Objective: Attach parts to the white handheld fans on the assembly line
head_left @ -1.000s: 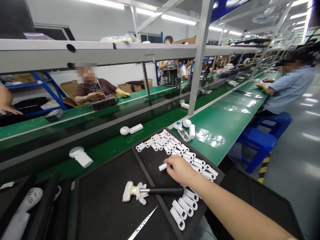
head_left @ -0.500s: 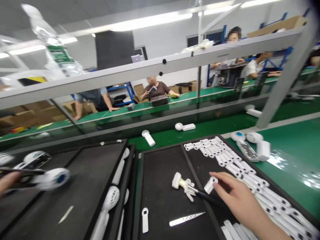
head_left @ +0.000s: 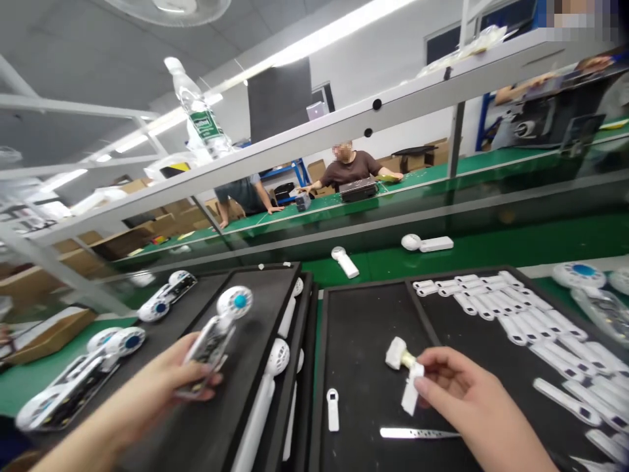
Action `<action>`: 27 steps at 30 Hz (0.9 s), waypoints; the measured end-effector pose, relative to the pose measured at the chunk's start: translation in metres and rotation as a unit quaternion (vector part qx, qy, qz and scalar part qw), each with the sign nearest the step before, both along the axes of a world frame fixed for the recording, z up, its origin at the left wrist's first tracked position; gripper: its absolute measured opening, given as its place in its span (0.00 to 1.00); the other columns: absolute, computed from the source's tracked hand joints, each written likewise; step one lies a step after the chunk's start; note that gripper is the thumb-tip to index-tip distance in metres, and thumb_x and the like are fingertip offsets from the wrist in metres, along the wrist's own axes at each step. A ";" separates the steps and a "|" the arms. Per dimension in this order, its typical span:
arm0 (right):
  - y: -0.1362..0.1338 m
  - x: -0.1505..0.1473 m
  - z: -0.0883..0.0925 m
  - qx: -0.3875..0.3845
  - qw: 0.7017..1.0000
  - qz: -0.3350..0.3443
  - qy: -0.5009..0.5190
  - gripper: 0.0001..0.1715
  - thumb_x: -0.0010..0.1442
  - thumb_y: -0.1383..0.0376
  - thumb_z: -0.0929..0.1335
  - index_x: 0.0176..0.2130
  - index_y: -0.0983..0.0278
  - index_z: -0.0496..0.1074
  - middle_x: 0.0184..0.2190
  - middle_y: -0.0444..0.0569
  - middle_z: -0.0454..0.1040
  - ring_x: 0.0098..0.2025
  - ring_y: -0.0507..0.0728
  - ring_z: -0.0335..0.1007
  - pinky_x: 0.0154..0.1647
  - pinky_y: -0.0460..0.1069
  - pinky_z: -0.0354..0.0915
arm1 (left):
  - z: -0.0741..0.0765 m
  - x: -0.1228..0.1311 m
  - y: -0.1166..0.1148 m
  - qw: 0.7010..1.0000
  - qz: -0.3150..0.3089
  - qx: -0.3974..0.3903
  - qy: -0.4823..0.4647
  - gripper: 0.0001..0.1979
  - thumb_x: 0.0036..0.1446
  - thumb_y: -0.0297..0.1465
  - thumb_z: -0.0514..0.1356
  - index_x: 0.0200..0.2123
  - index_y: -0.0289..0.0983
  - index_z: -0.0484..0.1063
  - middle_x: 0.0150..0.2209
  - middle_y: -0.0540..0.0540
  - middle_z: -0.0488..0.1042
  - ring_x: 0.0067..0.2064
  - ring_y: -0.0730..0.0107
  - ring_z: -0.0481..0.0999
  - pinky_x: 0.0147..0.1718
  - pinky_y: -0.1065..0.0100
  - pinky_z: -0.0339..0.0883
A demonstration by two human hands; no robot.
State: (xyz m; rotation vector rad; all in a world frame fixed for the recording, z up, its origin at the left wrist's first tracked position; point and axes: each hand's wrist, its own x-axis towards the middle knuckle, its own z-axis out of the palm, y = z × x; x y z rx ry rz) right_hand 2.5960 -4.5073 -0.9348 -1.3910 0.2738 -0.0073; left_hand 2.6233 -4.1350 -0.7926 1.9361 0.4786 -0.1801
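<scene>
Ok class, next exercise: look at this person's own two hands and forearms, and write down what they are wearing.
The left hand and the right hand are both bare, with no gloves, rings or cables visible. The forearms in view show no sleeves.

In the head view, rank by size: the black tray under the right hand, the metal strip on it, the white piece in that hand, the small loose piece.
Largest to smallest: black tray, metal strip. The white piece in the right hand and the small loose one look alike; camera nearness leaves order unsure.
</scene>
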 end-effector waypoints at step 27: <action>-0.027 0.016 -0.043 -0.630 0.774 0.066 -0.019 0.24 0.53 0.71 0.74 0.50 0.67 0.73 0.44 0.60 0.75 0.46 0.71 0.74 0.44 0.61 0.71 | -0.063 0.046 -0.190 0.940 -0.247 -0.222 -0.076 0.29 0.49 0.28 0.65 0.55 0.43 0.63 0.36 0.50 0.69 0.32 0.70 0.69 0.29 0.69 0.68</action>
